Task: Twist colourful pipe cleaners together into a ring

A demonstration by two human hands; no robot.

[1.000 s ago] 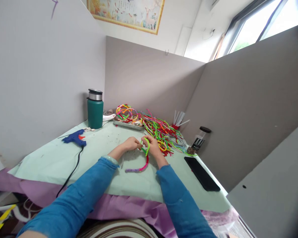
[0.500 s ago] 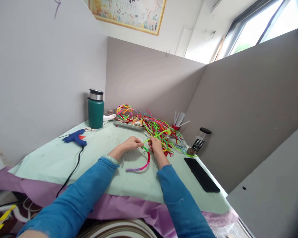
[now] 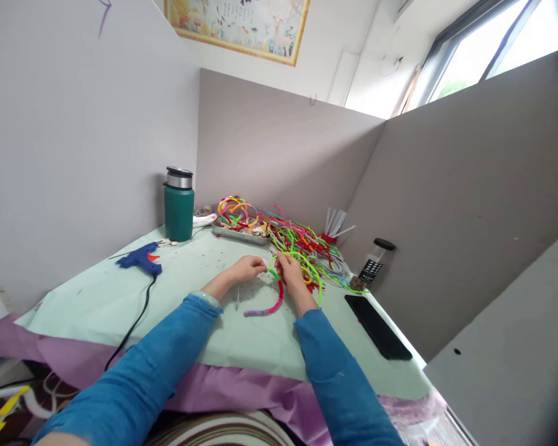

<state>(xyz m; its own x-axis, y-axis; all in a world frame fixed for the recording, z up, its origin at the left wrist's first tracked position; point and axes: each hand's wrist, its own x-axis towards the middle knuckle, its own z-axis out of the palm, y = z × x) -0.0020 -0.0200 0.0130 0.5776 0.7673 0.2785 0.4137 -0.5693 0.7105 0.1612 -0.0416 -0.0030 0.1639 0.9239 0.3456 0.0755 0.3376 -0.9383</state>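
A curved band [image 3: 276, 303] wrapped in purple, pink, red and green fuzzy stems hangs between my hands, just over the table. My left hand [image 3: 246, 269] is closed in a pinch at the band's upper green end. A yellow-green pipe cleaner [image 3: 302, 254] is pinched in my right hand [image 3: 291, 272], close beside the left. Its long free part arcs over and to the right of that hand. My fingers partly hide where the stem meets the band.
Behind my hands lie a heap of colourful pipe cleaners [image 3: 302, 238] and a metal tray [image 3: 242, 235] with finished-looking bands. A green bottle [image 3: 179, 210] and blue glue gun [image 3: 142, 257] are at left. A black phone [image 3: 376, 327] and a clear jar [image 3: 374, 263] are at right.
The band has swung slightly to the right. The yellow-green pipe cleaner's free part, earlier pointing up and right, now curves around and down to the right of my right hand.
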